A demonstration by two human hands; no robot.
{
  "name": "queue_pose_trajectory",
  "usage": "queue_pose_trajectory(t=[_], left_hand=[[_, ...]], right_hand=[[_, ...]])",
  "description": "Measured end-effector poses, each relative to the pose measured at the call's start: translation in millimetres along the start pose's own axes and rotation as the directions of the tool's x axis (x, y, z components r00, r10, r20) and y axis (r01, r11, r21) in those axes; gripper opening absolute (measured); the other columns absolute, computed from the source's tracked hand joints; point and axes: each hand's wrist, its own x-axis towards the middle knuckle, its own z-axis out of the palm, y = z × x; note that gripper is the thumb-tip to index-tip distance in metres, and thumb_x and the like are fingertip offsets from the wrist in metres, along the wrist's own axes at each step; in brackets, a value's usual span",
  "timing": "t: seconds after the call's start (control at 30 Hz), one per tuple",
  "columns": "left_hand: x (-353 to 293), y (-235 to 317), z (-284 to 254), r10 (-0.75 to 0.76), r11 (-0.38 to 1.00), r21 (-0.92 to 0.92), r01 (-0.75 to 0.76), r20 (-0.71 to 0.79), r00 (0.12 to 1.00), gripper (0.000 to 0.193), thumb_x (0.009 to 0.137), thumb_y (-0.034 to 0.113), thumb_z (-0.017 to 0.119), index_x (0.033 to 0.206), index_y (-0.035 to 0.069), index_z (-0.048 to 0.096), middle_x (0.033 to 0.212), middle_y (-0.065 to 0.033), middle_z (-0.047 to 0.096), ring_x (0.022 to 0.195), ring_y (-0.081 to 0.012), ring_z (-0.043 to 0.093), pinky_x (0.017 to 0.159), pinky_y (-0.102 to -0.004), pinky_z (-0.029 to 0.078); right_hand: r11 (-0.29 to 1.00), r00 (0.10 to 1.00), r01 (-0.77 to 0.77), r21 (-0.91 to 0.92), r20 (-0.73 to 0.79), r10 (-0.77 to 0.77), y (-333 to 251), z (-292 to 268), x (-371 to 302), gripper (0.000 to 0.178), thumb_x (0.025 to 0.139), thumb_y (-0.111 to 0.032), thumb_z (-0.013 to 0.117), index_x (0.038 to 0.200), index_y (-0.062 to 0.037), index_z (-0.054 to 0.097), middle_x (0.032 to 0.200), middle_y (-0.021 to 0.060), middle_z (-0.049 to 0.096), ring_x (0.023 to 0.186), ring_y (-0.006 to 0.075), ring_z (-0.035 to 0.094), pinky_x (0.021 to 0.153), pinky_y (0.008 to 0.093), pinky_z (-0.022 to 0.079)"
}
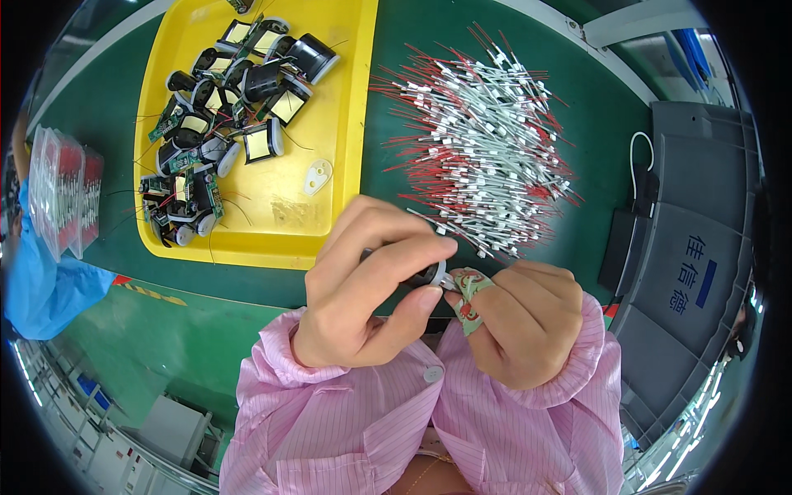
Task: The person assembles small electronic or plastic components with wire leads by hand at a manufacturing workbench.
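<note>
Just in front of the yellow tray, my left hand (363, 289) is closed around a small black cylindrical part (424, 275) with a white rim, mostly hidden by the fingers. My right hand (528, 326) meets it at the rim end, fingers curled in a pinch. A green and red patterned wrap (472, 293) covers one of its fingers. A small pale piece shows between the rim and the right fingertips, too little visible to name. Beyond the right hand lies a wide heap of red and white wires (487, 148) with white connectors.
The yellow tray (338, 107) holds several black cylindrical parts (262, 82) with green circuit boards, plus a flat pale piece (318, 176). Clear boxes (62, 190) of wires stand at the left edge, near a person's blue sleeve (49, 280). A grey bin (693, 264) borders the right.
</note>
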Motion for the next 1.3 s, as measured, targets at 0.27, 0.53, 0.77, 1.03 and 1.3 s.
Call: queue_pose_trajectory(t=[0.27,0.53,0.77,1.03,1.3], left_hand=[[-13.7,10.8,1.2,0.108,0.928,0.372,-0.009,-0.248,0.963,0.066,0.076,0.027,0.077,0.126,-0.005,0.05,0.131,-0.0292,0.038,0.119,-0.036,0.047,0.097,-0.0424,0.04],[-12.5,10.7,-4.6,0.021,1.0,0.013,-0.019,-0.208,0.978,0.055,0.066,0.007,0.085,0.113,-0.008,0.06,0.116,-0.025,0.057,0.086,-0.0236,0.062,0.069,-0.0277,0.051],[-11.7,14.6,-7.1,0.036,0.993,-0.11,-0.044,-0.074,0.997,0.04,0.068,0.013,0.083,0.103,-0.001,0.07,0.113,-0.0275,0.061,0.083,-0.0256,0.063,0.063,-0.0302,0.052],[-13.4,16.2,-14.6,0.11,0.994,0.024,-0.111,0.054,0.993,0.034,0.082,0.013,0.07,0.107,-0.008,0.063,0.113,-0.0435,0.052,0.095,-0.0413,0.063,0.081,-0.0421,0.052],[-8.8,17.5,-6.5,0.195,0.97,0.149,-0.191,-0.007,0.981,0.034,0.078,0.021,0.073,0.1,-0.005,0.065,0.103,-0.0377,0.06,0.073,-0.0295,0.061,0.062,-0.0314,0.049]], right_hand=[[0.969,0.965,0.145,-0.2,-0.19,-0.183,0.9,19.6,-4.8,0.015,0.064,0.001,0.069,0.074,0.0056,0.059,0.055,0.002,0.046,0.04,0.012,0.042,0.037,0.0253,0.032],[0.905,0.982,-0.104,0.412,0.187,0.027,3.8,-18.3,2.2,0.02,0.069,-0.003,0.074,0.082,0.0076,0.063,0.068,0.0098,0.06,0.048,0.0178,0.054,0.044,0.0285,0.047],[0.89,0.997,-0.025,0.456,0.077,-0.012,12.0,-13.6,3.0,0.028,0.069,-0.008,0.078,0.091,0.0052,0.066,0.088,0.0191,0.064,0.068,0.025,0.064,0.055,0.03,0.051],[0.877,0.996,-0.014,0.48,0.083,-0.03,14.1,-10.7,4.6,0.022,0.069,-0.004,0.076,0.084,0.0055,0.064,0.086,0.019,0.063,0.064,0.0234,0.062,0.052,0.0292,0.05],[0.885,0.988,0.115,0.451,-0.142,-0.057,9.9,7.3,-0.1,0.021,0.058,0.001,0.069,0.076,0.0069,0.059,0.082,0.0174,0.058,0.052,0.0227,0.056,0.039,0.0283,0.042]])
